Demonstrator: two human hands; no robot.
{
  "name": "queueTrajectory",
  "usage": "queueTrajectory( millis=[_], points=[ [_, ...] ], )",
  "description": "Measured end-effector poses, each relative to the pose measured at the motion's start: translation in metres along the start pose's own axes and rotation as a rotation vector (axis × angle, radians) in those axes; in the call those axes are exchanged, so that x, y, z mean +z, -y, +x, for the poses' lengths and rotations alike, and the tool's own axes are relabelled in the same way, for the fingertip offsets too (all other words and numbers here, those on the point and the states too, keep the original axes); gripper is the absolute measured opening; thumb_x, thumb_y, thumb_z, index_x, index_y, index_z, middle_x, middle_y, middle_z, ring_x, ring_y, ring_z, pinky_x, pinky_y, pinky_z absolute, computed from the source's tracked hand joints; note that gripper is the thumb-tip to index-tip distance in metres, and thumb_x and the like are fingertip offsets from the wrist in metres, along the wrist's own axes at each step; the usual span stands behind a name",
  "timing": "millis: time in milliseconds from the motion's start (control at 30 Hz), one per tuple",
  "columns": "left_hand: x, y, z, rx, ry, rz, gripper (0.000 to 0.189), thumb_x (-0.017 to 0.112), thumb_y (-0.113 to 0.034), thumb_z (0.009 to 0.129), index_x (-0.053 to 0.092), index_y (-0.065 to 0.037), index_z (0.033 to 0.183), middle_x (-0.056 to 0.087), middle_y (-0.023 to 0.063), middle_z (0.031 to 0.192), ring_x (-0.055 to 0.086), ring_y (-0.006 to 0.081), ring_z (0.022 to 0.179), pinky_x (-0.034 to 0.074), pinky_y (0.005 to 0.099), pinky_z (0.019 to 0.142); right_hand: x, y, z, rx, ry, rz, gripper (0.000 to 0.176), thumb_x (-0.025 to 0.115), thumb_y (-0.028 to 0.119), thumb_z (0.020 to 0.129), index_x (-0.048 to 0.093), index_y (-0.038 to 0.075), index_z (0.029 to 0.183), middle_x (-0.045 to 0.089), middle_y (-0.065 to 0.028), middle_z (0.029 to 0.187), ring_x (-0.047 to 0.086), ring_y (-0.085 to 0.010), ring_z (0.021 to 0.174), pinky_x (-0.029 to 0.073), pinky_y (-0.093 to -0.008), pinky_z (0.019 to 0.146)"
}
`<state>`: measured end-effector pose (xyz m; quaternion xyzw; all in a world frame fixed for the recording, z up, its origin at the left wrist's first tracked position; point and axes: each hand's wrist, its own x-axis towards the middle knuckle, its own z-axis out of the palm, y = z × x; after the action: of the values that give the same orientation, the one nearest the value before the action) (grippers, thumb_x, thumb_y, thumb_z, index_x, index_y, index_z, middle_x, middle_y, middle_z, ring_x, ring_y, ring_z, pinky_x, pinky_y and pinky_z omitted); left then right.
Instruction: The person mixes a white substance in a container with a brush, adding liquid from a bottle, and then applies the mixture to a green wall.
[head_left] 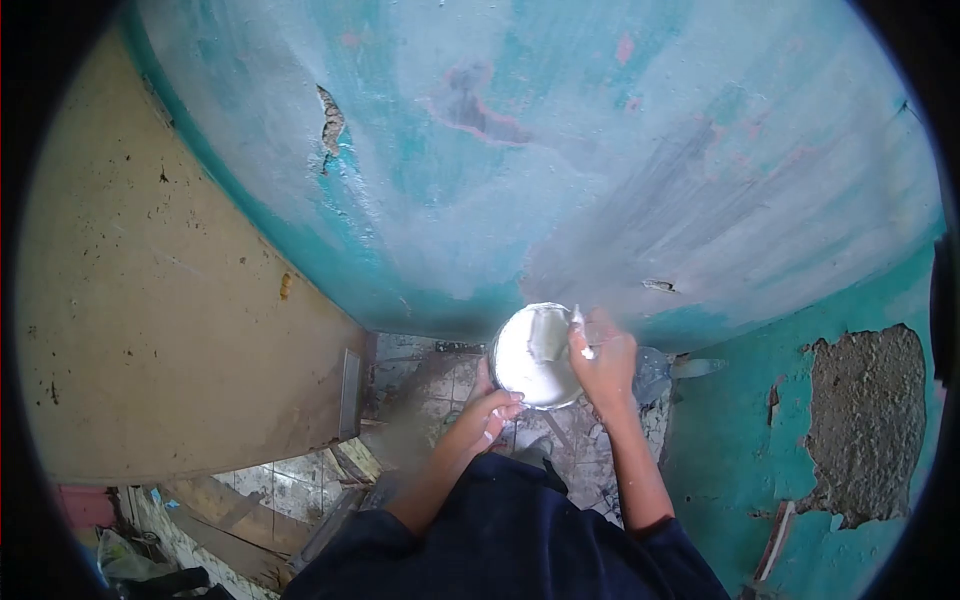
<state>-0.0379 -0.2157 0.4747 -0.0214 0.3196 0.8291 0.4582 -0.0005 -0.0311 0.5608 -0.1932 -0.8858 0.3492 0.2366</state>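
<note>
My left hand (478, 425) is closed on the lower left rim of a round bucket (512, 372), with the thumb over the edge and white smears on the fingers. Smooth white paint fills the bucket, just in front of my dark shirt. At its right rim, my right hand (603, 362) is closed around a white-smeared flat tool (577, 322). A broad greyish rectangular shape lies over the paint beside that hand; whether it is the tool's end I cannot tell.
Ahead stands a turquoise wall (420, 220) with whitish streaks and chipped spots. A tan panel (170, 300) rises at left. On the right wall is a rough bare patch (868, 425). A clear plastic container (652, 372) stands near the corner, above the dirty tiled floor (415, 405).
</note>
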Motion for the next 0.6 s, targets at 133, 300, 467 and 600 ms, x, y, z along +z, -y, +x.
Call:
queueTrajectory(
  millis=[133,300,467,600],
  points=[
    [-0.015,-0.026,-0.001,0.006,-0.022,0.016,0.086,0.057,0.003,0.080,0.012,-0.020,0.149,0.042,0.0112,0.134,0.051,0.0201,0.115,0.048,0.0345,0.090,0.003,0.028,-0.008,0.077,0.045,-0.219,0.022,0.066,0.018,0.080,0.063,0.000,0.093,0.063,-0.0239,0.073,0.064,-0.0413,0.070,0.051,-0.0438,0.062],
    [-0.027,-0.043,-0.004,-0.074,-0.022,0.002,0.084,0.057,0.003,0.080,0.014,-0.020,0.148,0.043,0.0107,0.132,0.052,0.0188,0.114,0.048,0.0334,0.088,0.049,0.030,-0.009,0.005,0.018,0.035,0.019,0.064,0.016,0.083,0.057,0.000,0.076,0.058,-0.0198,0.064,0.061,-0.0364,0.060,0.046,-0.0399,0.056],
    [-0.045,-0.056,-0.005,-0.088,-0.012,0.006,0.083,0.057,0.002,0.080,0.014,-0.020,0.147,0.043,0.0109,0.132,0.052,0.0191,0.114,0.047,0.0331,0.087,0.049,0.040,0.002,0.082,-0.017,-0.098,0.020,0.065,0.016,0.080,0.062,0.000,0.091,0.063,-0.0240,0.072,0.064,-0.0415,0.072,0.049,-0.0430,0.060],
    [-0.049,-0.066,0.000,-0.025,-0.023,0.040,0.080,0.054,0.002,0.080,0.016,-0.020,0.147,0.043,0.0134,0.134,0.053,0.0261,0.118,0.046,0.0427,0.097,0.049,0.053,-0.008,0.174,0.011,-0.052,0.017,0.064,0.014,0.080,0.060,0.002,0.090,0.061,-0.0217,0.069,0.064,-0.0415,0.070,0.049,-0.0429,0.060]
  ],
)
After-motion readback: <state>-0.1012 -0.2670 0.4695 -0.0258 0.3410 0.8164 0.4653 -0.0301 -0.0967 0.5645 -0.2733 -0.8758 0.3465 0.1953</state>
